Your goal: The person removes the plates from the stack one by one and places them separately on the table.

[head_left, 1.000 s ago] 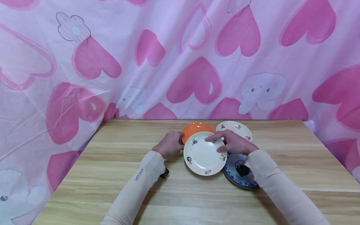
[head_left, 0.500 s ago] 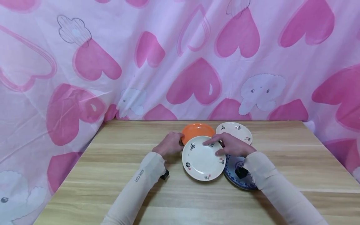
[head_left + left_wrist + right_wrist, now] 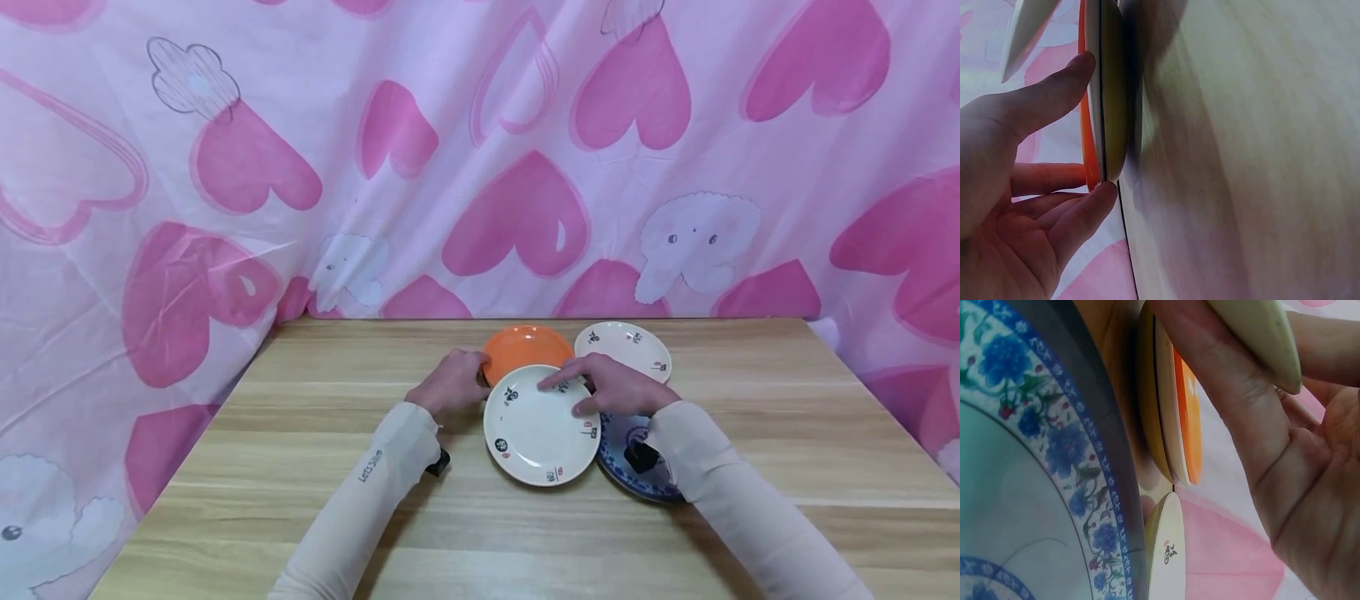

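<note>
My right hand (image 3: 618, 387) grips the upper right rim of a white plate (image 3: 542, 429) with small black and red designs. In the right wrist view, that plate (image 3: 1260, 337) passes between the fingers, raised off the table. My left hand (image 3: 450, 383) holds the left edge of a stack topped by an orange plate (image 3: 525, 346). In the left wrist view, thumb and fingers (image 3: 1085, 209) touch its rim, where a white plate and a yellowish one show under the orange plate (image 3: 1090, 156). The raised plate hides the stack's front part in the head view.
A second white plate (image 3: 626, 346) lies at the back, right of the orange one. A larger blue-and-white floral plate (image 3: 618, 458) sits under my right wrist. The wooden table (image 3: 315, 392) ends at a pink heart-patterned cloth (image 3: 517, 217).
The white plate in my right hand has come toward me and slightly left, showing more of the orange plate. My left hand stays at the stack's edge.
</note>
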A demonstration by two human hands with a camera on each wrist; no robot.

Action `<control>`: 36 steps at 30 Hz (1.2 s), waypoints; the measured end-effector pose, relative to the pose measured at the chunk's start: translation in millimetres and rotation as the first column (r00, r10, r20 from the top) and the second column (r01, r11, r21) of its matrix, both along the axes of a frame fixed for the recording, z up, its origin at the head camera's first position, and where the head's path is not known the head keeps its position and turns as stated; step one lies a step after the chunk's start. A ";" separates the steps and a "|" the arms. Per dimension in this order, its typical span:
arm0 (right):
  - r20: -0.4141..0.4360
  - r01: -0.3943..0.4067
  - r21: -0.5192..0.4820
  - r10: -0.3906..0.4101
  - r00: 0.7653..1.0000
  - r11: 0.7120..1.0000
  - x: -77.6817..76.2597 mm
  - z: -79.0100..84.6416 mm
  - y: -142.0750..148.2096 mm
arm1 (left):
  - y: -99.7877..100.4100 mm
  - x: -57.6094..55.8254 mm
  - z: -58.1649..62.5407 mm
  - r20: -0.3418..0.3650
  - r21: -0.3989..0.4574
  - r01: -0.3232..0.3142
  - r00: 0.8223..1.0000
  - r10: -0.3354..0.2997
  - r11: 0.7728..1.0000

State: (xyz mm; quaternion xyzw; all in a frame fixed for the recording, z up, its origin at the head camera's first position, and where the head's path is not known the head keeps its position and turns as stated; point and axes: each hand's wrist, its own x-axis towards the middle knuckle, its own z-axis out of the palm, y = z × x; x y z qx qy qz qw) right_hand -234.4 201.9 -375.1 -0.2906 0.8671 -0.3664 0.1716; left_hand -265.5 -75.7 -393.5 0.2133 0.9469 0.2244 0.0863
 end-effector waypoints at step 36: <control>-0.032 -0.075 0.080 0.077 0.996 0.994 -1.4 1.8 -5.4 | 0.5 -1.0 1.2 0.003 -0.005 0.014 1.000 -0.014 1.000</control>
